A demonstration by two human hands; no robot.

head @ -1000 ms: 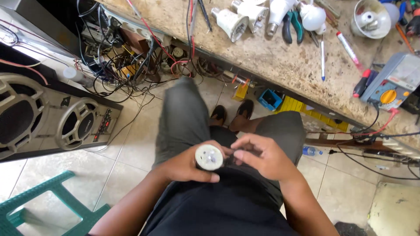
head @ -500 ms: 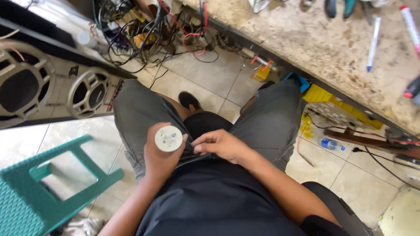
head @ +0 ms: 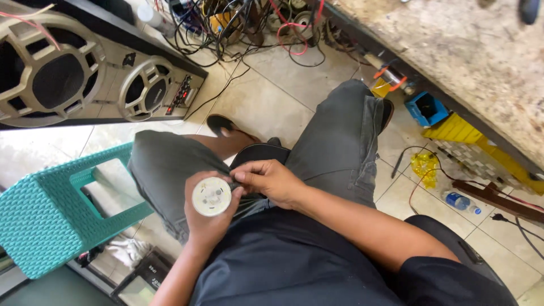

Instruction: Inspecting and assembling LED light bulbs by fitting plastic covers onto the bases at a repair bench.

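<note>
The left hand (head: 207, 218) cupped a round white disc (head: 211, 196), fingers curled around its rim; the right hand (head: 266, 180) pinched its right edge

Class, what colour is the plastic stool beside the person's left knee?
Teal green, with a woven texture: stool, seen in the head view.
</note>
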